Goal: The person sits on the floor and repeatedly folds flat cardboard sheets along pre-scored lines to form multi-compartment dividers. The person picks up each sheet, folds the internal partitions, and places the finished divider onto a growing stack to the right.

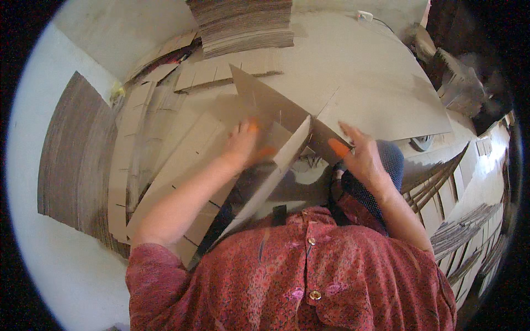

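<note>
1. The left hand (243, 144) reaches in over the slotted pieces on the left side, fingers bent, with orange on their tips. It is blurred by motion, so I cannot tell whether it pinches anything.
2. The right hand (363, 153) is at the near right end of a brown cardboard strip (273, 95). Its thumb and fingers are spread apart, an orange-tipped digit against the strip's face; I cannot tell how firmly it grips.
3. The brown strip stands on edge between the hands, slanting from upper left to lower right. A second cardboard strip (291, 144) meets it at an angle and runs back toward the red patterned shirt (309, 270).
4. Slotted cardboard pieces (185, 160) lie beneath the left forearm, with more beyond them.
5. A tall cardboard stack (77, 160) stands at far left; another stack (245, 27) is at the top.
6. A large cardboard sheet (386, 71) spreads out beyond the right hand.
7. At lower right are slotted cardboard bundles (461, 234), near a dark checked cloth (391, 165).
</note>
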